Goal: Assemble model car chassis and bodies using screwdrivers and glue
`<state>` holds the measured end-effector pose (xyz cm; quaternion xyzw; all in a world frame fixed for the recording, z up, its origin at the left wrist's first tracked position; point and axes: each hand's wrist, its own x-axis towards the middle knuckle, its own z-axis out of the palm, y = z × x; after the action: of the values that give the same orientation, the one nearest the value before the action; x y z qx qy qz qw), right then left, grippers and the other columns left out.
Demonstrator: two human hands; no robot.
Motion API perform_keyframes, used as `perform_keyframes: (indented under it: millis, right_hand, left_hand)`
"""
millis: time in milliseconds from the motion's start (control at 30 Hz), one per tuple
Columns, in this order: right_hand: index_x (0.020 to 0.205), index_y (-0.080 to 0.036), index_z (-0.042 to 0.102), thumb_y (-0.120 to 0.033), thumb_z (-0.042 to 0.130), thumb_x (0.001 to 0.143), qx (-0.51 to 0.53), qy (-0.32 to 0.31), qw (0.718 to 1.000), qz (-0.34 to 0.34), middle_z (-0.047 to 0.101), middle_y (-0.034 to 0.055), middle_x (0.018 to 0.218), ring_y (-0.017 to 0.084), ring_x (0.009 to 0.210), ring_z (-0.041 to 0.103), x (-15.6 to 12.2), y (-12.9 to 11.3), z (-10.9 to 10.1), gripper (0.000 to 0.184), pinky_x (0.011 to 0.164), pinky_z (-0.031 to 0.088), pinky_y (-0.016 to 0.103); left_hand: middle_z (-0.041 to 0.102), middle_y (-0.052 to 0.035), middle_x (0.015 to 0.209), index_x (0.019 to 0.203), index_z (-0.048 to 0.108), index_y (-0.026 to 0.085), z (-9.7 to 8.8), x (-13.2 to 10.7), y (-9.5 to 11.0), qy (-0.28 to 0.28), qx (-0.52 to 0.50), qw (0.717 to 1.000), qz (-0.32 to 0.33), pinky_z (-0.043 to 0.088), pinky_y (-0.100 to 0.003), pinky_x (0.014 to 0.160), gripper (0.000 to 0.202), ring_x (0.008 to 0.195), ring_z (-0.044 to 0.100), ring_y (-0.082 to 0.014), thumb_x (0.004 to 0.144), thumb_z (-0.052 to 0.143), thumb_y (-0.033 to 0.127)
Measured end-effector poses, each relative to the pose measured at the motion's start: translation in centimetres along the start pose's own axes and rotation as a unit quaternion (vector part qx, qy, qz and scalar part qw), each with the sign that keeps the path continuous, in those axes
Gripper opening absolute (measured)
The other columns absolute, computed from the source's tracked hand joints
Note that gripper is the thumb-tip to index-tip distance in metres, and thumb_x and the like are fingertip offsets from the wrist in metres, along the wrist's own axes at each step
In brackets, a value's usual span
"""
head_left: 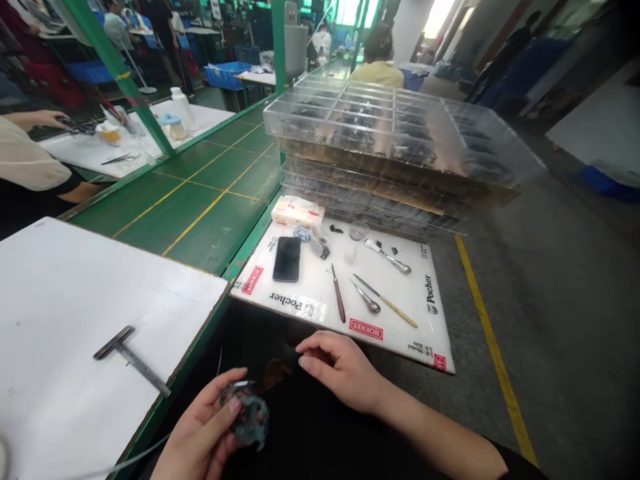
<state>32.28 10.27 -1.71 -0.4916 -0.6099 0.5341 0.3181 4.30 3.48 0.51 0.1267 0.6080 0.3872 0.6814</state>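
Observation:
My left hand (pixel 203 430) is low in the view, fingers curled around a small dark grey part (pixel 246 412) with a shiny metal edge. My right hand (pixel 340 367) hovers just to its right over my dark lap, fingers bent inward and close together, with nothing visible in them. Just beyond my hands lies a white work board (pixel 400 303) printed with "Pocher", carrying a black phone (pixel 287 259), a brown-handled tool (pixel 339 293), metal picks (pixel 385 301) and small dark bits.
Stacked clear compartment trays (pixel 400 153) holding dark parts stand behind the board. A green conveyor belt (pixel 200 200) runs to the left. A white panel (pixel 75 320) with a T-shaped metal tool (pixel 131 360) lies at my left. Other people work at the far benches.

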Motion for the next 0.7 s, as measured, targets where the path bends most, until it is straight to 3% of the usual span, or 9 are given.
perform_keyframes:
  millis: [67, 167, 367, 500, 700]
  right_hand:
    - [0.123, -0.024, 0.088, -0.054, 0.082, 0.107, 0.063, 0.002, 0.998, -0.021, 0.078, 0.0038, 0.097, 0.017, 0.079, 0.069, -0.3, -0.4, 1.3, 0.034, 0.073, 0.059, 0.031]
    - [0.128, -0.025, 0.085, -0.049, 0.082, 0.110, 0.144, 0.001, 0.989, -0.029, 0.079, 0.0043, 0.104, 0.016, 0.085, 0.071, -0.4, -1.2, 1.5, 0.031, 0.079, 0.061, 0.031]
    - [0.124, -0.026, 0.087, -0.041, 0.089, 0.105, 0.219, -0.094, 0.971, -0.016, 0.081, 0.0058, 0.115, 0.016, 0.089, 0.074, 0.6, -3.1, 0.5, 0.023, 0.079, 0.065, 0.030]
    - [0.118, -0.026, 0.088, -0.041, 0.091, 0.103, 0.220, -0.135, 0.966, 0.020, 0.084, 0.0059, 0.114, 0.020, 0.097, 0.080, 0.6, -4.2, 0.3, 0.021, 0.086, 0.070, 0.032]
    - [0.112, -0.028, 0.091, -0.039, 0.090, 0.104, 0.181, -0.159, 0.970, 0.024, 0.086, 0.0033, 0.103, 0.018, 0.088, 0.080, 0.6, -4.9, 0.1, 0.014, 0.076, 0.067, 0.029]
  left_hand:
    - [0.086, -0.0094, 0.107, 0.125, 0.087, 0.019, 1.3, -0.3, 0.6, -0.021, -0.012, 1.000, 0.016, 0.071, -0.032, 0.071, 0.065, 0.084, 0.080, -0.0232, 0.073, 0.114, 0.045]
    - [0.087, -0.0126, 0.107, 0.125, 0.087, 0.016, 2.5, -0.5, 1.2, -0.089, -0.028, 0.995, 0.043, 0.073, -0.031, 0.072, 0.049, 0.089, 0.081, -0.0232, 0.088, 0.106, 0.043]
    - [0.086, -0.0084, 0.095, 0.122, 0.088, 0.017, 3.0, -1.4, 1.7, -0.135, -0.044, 0.988, 0.067, 0.071, -0.024, 0.070, 0.033, 0.080, 0.080, -0.0169, 0.099, 0.098, 0.039]
    - [0.089, -0.0103, 0.100, 0.122, 0.087, 0.016, 3.1, -1.9, 1.8, -0.153, -0.034, 0.984, 0.080, 0.073, -0.027, 0.075, 0.031, 0.084, 0.085, -0.0201, 0.101, 0.097, 0.036]
    - [0.089, -0.0066, 0.095, 0.124, 0.084, 0.018, 3.0, -2.3, 1.8, -0.198, -0.021, 0.976, 0.089, 0.073, -0.026, 0.078, 0.026, 0.084, 0.086, -0.0185, 0.103, 0.094, 0.030]
